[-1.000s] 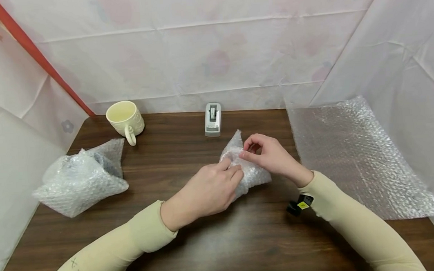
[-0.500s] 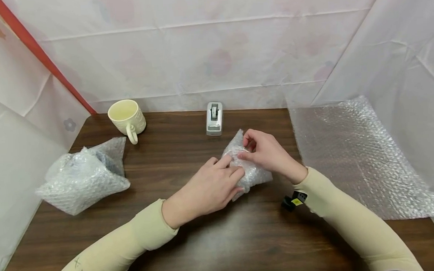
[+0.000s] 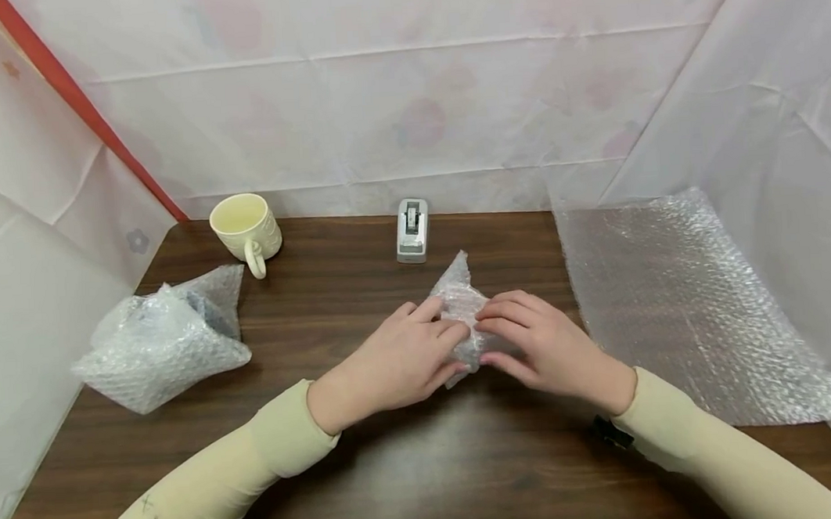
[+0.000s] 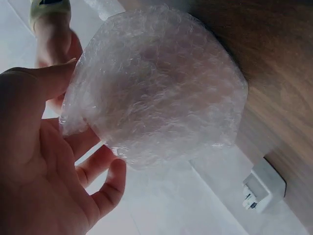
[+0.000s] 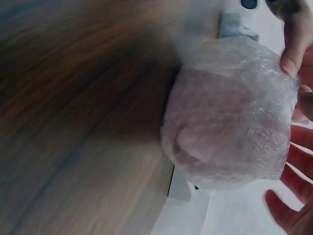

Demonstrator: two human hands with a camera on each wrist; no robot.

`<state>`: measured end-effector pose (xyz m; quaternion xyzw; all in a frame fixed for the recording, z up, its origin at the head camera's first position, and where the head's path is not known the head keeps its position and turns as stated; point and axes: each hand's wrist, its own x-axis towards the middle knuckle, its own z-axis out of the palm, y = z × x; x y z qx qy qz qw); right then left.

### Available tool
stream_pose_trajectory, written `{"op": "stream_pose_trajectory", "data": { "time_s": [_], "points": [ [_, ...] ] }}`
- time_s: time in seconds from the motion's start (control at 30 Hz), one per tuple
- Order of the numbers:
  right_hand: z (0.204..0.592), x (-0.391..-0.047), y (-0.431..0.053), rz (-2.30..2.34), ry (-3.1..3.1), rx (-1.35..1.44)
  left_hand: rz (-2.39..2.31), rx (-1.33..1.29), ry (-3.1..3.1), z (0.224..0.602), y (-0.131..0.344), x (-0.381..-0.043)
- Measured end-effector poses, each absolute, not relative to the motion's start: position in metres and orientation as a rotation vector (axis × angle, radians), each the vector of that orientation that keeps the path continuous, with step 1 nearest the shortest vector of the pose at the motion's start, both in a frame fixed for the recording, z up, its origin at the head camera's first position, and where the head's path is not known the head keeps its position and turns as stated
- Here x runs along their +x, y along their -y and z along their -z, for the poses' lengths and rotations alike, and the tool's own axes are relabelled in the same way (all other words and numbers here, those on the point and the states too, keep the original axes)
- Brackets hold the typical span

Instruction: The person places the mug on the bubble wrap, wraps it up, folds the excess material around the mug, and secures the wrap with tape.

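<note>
A bundle in bubble wrap [image 3: 458, 295] stands on the table in front of me, a pointed flap sticking out at its far end. Through the plastic in the right wrist view, a pinkish thing with a rounded, handle-like bulge shows inside the bundle [image 5: 220, 117]. My left hand [image 3: 406, 358] grips the bundle from the left, thumb on the near side and fingers over the top. In the left wrist view, the wrap [image 4: 161, 88] lies between that thumb and fingers. Fingers spread and relaxed, my right hand [image 3: 547, 350] is at the bundle's right side.
A silver-grey tape dispenser [image 3: 412, 232] stands behind the bundle. At the far left is a pale yellow mug [image 3: 248, 233], with a larger bubble-wrapped bundle [image 3: 166, 347] in front of it. A flat bubble wrap sheet [image 3: 686, 316] covers the table's right side. Curtains rise behind.
My right hand has left the bundle's upper end, where finger and thumb were curled together, and come nearer me with its fingers spread. The left hand has stayed on the bundle.
</note>
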<state>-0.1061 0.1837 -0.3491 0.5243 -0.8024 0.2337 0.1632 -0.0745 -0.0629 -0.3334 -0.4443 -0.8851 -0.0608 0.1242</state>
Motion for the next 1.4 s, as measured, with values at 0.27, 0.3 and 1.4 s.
{"op": "stream_pose_trajectory", "data": {
  "time_s": [0.27,0.3,1.4],
  "points": [
    [0.359,-0.094,-0.177,-0.687,2.404,1.379,0.530,-1.225,2.576,0.339,0.076,-0.086],
    [0.360,-0.094,-0.175,-0.695,2.412,1.359,0.592,-1.209,2.570,0.339,0.077,-0.087],
    [0.365,-0.094,-0.165,-0.751,2.429,1.215,1.001,-0.020,3.032,0.383,0.102,-0.236]
  ]
}}
